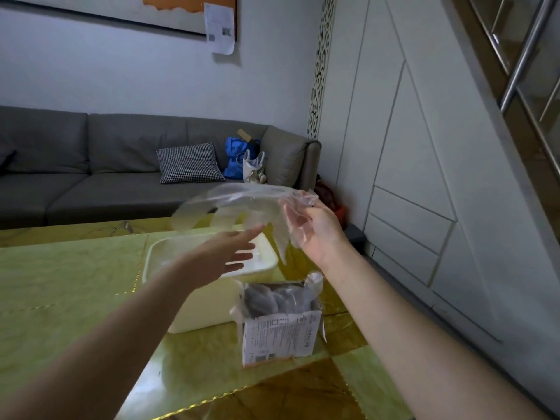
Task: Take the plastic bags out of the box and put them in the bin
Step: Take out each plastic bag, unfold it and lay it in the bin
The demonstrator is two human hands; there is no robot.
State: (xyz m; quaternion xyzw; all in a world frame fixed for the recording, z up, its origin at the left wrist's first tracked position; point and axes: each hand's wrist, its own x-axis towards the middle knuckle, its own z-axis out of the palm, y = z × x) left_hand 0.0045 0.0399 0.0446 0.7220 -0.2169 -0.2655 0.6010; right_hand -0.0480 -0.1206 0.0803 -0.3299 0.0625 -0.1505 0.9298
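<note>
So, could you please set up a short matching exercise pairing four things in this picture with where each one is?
Things:
1. clear plastic bag
2. white bin
3. cardboard box
4. checked cushion

Places:
A. on the grey sofa
B. on the table, right of the bin
C. held up by the right hand
D. on the table, under the left hand

Pairs: 1-C, 2-D, 3-B, 4-A

Bin (pixel 169 247) on the table (pixel 66 274) before me, box (pixel 281 338) just right of it with plastic bags (pixel 278 298) inside, my right hand (pixel 315 234) holding one bag (pixel 242 204) above the bin, my left hand (pixel 230 250) beneath it, sofa (pixel 91 177) behind the table, cushion (pixel 189 163) on the sofa.
</note>
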